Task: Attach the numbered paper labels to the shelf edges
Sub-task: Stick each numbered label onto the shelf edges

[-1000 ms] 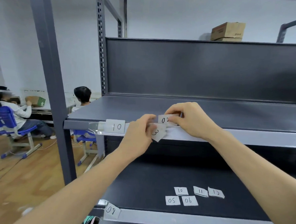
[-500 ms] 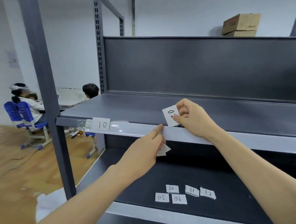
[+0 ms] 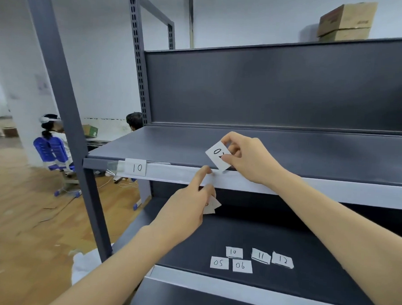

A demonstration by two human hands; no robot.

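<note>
My right hand pinches a white paper label that starts with 0, tilted just above the upper shelf's pale front edge strip. My left hand grips a few spare labels in its curled fingers while its forefinger touches the strip just left of the held label. A label reading 10 sits in the strip at the left end. Several loose labels, numbered 05, 06, 10, 11 and 12, lie on the dark lower shelf.
A grey upright post stands at the shelf's left corner. Two seated people and blue chairs are behind it on the wood floor. A cardboard box rests on top of the unit. White cloth lies by the post's foot.
My hands separated: the right lifted the 0 label up above the strip, and the left dropped below the strip with the spare labels, its forefinger now on the edge. The view swung right.
</note>
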